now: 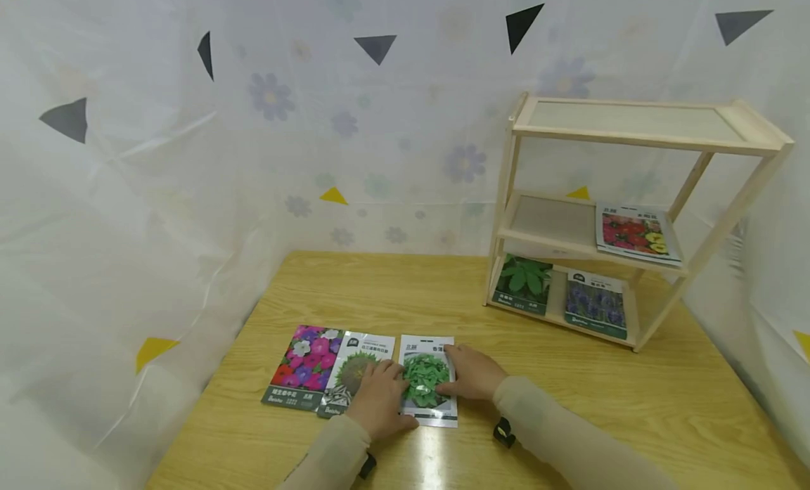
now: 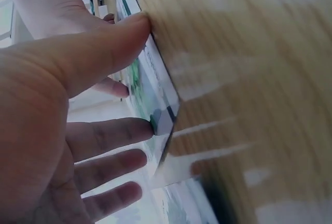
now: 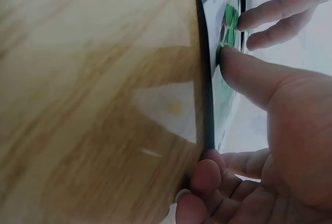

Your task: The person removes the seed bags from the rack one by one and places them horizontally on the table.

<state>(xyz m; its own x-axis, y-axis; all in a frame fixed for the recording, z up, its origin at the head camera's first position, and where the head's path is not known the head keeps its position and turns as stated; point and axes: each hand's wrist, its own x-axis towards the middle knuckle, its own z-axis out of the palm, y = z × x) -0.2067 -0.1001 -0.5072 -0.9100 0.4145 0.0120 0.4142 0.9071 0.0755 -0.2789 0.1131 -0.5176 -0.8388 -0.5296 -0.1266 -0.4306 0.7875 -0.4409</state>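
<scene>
A seed packet with green leaves (image 1: 425,379) lies on the table between the two hands. My right hand (image 1: 474,372) holds it by its right side, the thumb on the printed face and the curled fingers (image 3: 206,175) at the edge. From the left, my left hand (image 1: 380,398) reaches over with fairly straight fingers. Its index fingertip touches the leafy packet's left side, and its thumb (image 2: 136,29) is by the bottom edge. Partly beneath that hand lies a sunflower seed packet (image 1: 373,344), overlapping a packet with pink and purple flowers (image 1: 306,363).
A pale wooden three-tier rack (image 1: 506,188) stands at the back right of the wooden table (image 1: 380,286). Its middle shelf bears a red-and-yellow flower packet (image 1: 638,233). On the bottom shelf lie a green-leaf packet (image 1: 524,282) and a purple-flower packet (image 1: 595,301). A patterned sheet (image 1: 405,138) hangs behind.
</scene>
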